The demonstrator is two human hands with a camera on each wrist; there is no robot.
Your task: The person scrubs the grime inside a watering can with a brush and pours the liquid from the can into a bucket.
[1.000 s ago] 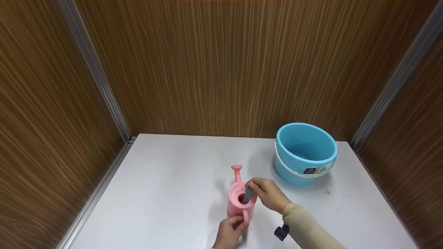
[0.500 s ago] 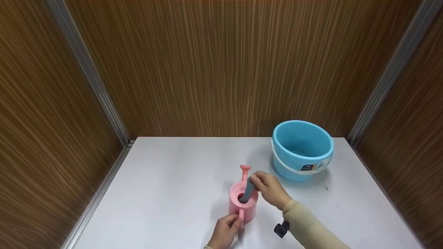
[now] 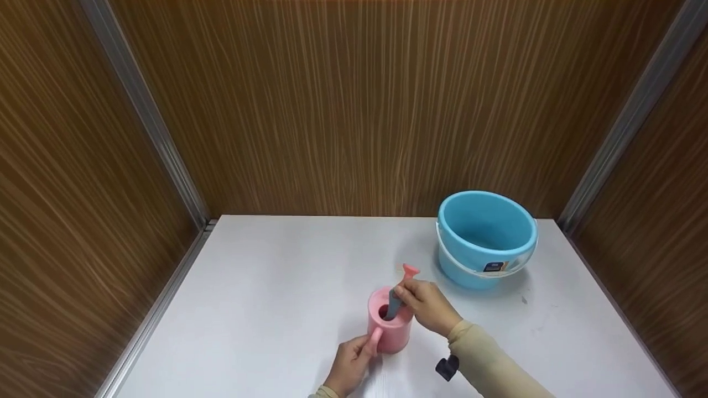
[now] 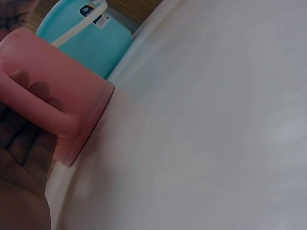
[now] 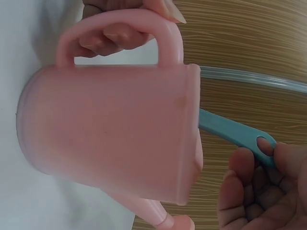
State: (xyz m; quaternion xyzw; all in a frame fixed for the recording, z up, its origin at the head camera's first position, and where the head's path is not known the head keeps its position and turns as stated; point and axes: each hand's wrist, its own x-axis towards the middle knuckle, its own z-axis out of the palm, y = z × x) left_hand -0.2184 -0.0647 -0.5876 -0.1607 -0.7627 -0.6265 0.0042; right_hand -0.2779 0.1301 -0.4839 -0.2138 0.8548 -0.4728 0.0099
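Note:
A pink watering can (image 3: 395,338) stands upright near the front of the white table, its spout (image 3: 410,270) pointing back and right. My left hand (image 3: 348,365) grips the can's loop handle (image 5: 115,19), fingers passing through the loop. From the right, my right hand (image 3: 432,310) pinches the end of a flat teal handle (image 5: 235,133) that has an oval hole in its tip. This handle slants down into the round opening in the can's top. Its lower end is hidden inside, so I cannot tell what tool it belongs to.
A light-blue bucket (image 3: 487,260) with a white bail handle (image 3: 458,264) stands at the table's back right. Wood-grain panels (image 3: 332,110) enclose the back and both sides. A small black device (image 3: 447,367) hangs at my right wrist.
The watering can has turned clockwise as seen from above: its spout has swung right, its handle left along with my left hand. My right hand keeps its pinch on the teal handle.

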